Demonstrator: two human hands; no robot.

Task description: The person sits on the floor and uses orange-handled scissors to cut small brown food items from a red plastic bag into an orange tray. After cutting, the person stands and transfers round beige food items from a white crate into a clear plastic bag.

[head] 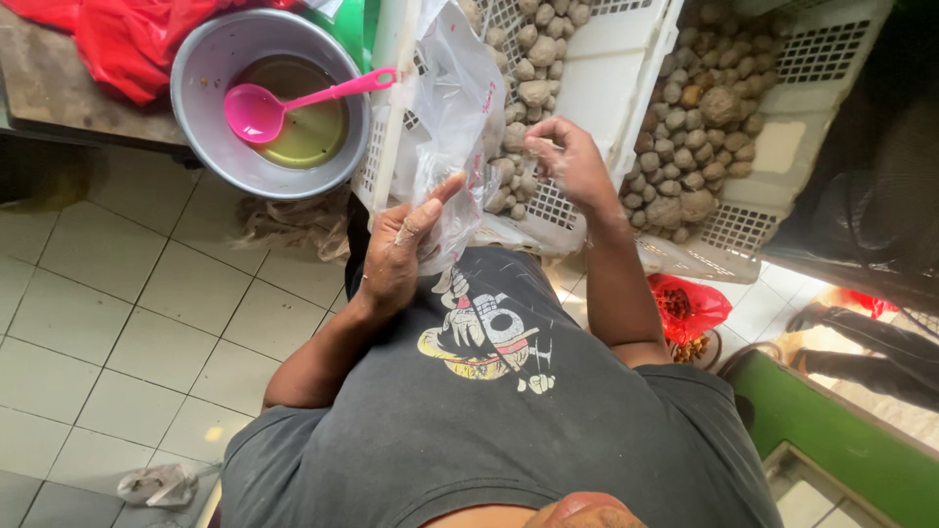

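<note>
Clear plastic bag (452, 117) held up at chest ht, over near edge of white slotted crate (577, 210). Left hand (396, 249): fingers clamped on bag's lower side, thumb out. Right hand (572, 161): fingers bunched together over grey meatballs (533, 68) in crate, blurred. 2nd crate (831, 59) just beside, to right. Metal bowl (210, 108) w/ pink ladle (264, 110) to left. Red bag (690, 305) below crates. Open tiled floor (117, 323) on left.

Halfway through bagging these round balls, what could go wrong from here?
1. The left hand holds the thin clear plastic bag only by its edge; it may sag shut or slip, so balls miss it.
2. The right hand works at the white crate rim; balls could roll onto the tiled floor.
3. The metal bowl of liquid sits beside the bag; a bump might spill it.
</note>
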